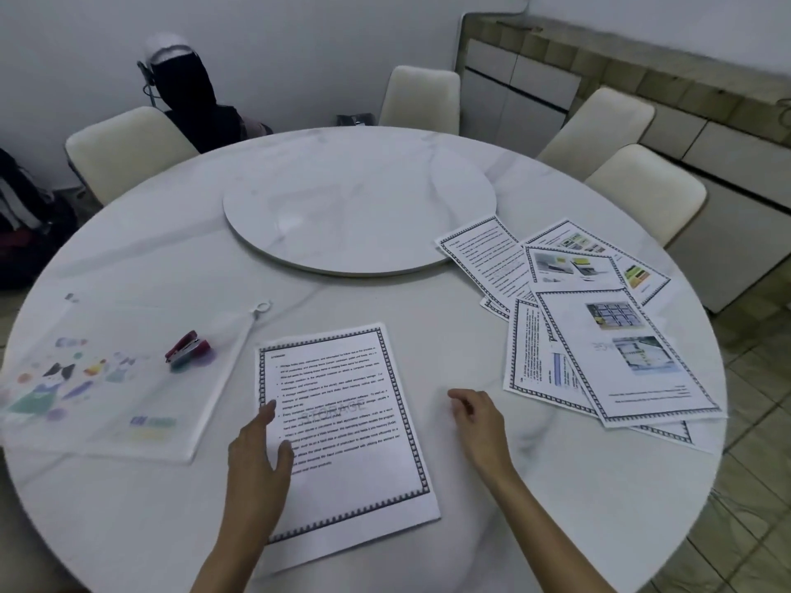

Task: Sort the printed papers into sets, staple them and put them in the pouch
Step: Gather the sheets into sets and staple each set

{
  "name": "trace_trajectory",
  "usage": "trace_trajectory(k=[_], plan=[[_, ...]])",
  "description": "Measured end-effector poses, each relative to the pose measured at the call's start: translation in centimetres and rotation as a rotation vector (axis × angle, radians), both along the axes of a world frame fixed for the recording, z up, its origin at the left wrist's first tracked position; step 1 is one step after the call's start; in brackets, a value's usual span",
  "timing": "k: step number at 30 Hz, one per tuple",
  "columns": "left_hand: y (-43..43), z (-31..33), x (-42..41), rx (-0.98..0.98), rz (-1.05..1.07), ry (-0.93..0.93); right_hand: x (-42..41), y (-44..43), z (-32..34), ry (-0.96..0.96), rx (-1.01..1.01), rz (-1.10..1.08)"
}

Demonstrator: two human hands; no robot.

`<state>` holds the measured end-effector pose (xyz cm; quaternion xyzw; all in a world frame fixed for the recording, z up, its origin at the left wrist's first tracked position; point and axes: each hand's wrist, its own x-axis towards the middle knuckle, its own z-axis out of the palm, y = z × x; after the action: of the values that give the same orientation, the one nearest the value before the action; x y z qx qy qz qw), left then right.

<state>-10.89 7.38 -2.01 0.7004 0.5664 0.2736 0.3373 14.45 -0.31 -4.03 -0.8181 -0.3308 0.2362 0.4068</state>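
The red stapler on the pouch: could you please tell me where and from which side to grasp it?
Probably pinch the stapler across its two long sides at mid-body, coming from above with the left hand: it lies on the pouch, sides exposed, nearest that hand.

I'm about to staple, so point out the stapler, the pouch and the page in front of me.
stapler point(188, 347), head view, its red top.
pouch point(137, 400), head view, bare printed front.
page point(355, 421), head view, middle of its text.

1 head-worn wide-angle view, facing forward and down, close above round table point(141, 507)
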Motion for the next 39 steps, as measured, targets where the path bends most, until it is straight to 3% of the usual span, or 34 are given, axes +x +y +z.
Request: trace_trajectory(k=[10,28,39], plan=[[-0.6,0.4,4.2,-0.004,-0.025,0.004,6.3,-0.4,0.6,-0.029,0.033,-0.005],[-8.4,-0.2,31.7,-0.099,0.018,-0.065,34.0,-7.3,1.6,-0.124,0.087,0.095],[-12.2,1.0,38.7,-0.180,0.051,-0.125,41.6,-7.9,2.6,-0.146,0.003,0.235]])
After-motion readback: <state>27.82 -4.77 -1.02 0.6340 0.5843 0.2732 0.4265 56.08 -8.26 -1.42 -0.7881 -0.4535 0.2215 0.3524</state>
